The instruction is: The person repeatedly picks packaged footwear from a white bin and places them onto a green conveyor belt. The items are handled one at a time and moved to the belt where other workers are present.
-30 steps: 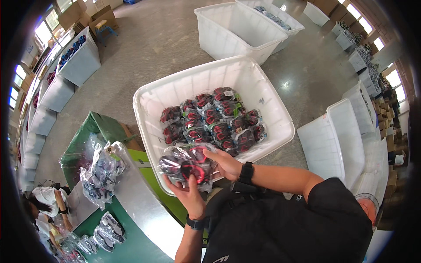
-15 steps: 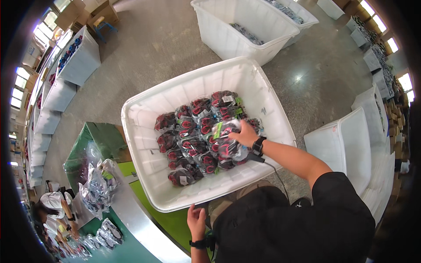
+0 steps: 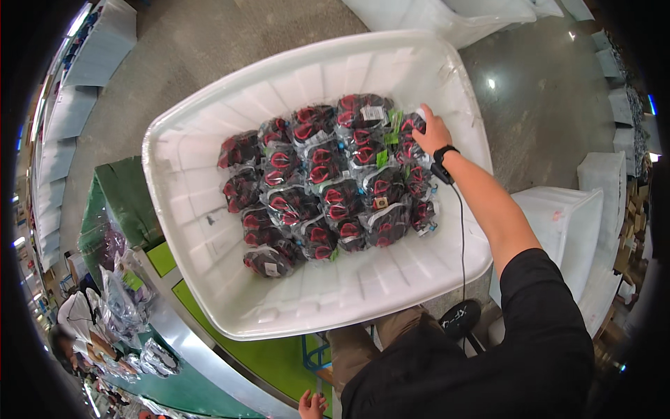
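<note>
Right hand now extended farther across the large white plastic tub, fingers spread flat on clear-bagged black-and-red packets at the far right corner, gripping nothing; left hand lowered to frame bottom, loosely curled, empty, as before.
</note>
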A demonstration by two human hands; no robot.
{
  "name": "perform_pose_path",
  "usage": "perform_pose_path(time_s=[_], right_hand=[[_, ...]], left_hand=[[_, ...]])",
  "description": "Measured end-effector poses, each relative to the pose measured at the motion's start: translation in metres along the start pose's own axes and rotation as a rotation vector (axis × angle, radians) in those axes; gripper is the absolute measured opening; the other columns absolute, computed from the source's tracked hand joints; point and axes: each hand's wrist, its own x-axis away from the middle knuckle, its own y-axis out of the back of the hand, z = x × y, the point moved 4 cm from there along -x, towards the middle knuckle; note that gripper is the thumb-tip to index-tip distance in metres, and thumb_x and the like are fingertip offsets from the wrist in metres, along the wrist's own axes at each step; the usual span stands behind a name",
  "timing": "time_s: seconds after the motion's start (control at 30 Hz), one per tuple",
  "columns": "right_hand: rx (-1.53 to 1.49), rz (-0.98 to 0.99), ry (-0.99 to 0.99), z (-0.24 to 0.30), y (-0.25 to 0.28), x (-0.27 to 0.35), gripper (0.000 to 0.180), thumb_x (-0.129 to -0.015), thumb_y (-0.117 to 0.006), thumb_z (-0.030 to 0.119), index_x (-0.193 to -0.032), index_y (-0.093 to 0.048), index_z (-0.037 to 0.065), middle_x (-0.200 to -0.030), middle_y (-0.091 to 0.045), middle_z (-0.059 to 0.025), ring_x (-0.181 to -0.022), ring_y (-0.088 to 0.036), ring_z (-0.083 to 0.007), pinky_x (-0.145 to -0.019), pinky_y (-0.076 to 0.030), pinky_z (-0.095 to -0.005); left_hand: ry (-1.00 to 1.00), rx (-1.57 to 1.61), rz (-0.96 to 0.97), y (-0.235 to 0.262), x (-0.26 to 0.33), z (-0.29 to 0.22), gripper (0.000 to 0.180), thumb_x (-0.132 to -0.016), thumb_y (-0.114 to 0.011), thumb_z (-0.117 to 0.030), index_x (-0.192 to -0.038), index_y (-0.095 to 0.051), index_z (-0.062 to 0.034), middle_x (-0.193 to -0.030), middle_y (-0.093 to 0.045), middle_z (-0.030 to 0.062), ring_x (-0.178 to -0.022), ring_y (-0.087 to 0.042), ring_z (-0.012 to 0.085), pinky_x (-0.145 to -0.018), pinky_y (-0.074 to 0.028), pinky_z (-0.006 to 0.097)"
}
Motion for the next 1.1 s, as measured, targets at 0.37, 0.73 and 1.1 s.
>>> perform_pose_path(time_s=[0.37, 0.73, 1.1], right_hand=[[0.547, 0.175, -0.076, -0.06, -0.141, -0.015, 0.068, -0.094, -0.058, 0.017, -0.154, -0.027, 0.017, -0.141, -0.04, -0.0157, -0.125, -0.047, -0.0323, -0.101, -0.043, -0.0465], [0.182, -0.014, 0.12, 0.015, -0.047, 0.071, 0.07, -0.082, -0.07, 0.023, -0.142, -0.04, 0.007, -0.135, -0.046, -0.0179, -0.122, -0.049, -0.0372, -0.1, -0.043, -0.0478], [-0.446, 0.141, 0.23, 0.067, 0.019, 0.318, 0.034, -0.082, -0.067, 0.018, -0.11, -0.062, 0.0, -0.094, -0.065, -0.0189, -0.089, -0.063, -0.0339, -0.081, -0.05, -0.0411]], left_hand=[[0.053, -0.062, -0.099, 0.009, -0.014, -0.013, 0.048, -0.098, -0.062, -0.025, -0.141, -0.047, -0.0098, -0.109, -0.062, 0.01, -0.085, -0.066, 0.0181, -0.053, -0.052, 0.027], [-0.127, -0.11, 0.054, 0.045, -0.042, -0.05, 0.047, -0.097, -0.064, -0.02, -0.14, -0.049, -0.007, -0.117, -0.062, 0.0093, -0.098, -0.063, 0.0173, -0.076, -0.052, 0.029], [-0.47, -0.047, 0.01, 0.191, -0.142, -0.069, 0.041, -0.091, -0.066, -0.017, -0.125, -0.06, 0.0047, -0.097, -0.071, 0.0125, -0.083, -0.068, 0.0171, -0.067, -0.055, 0.028]])
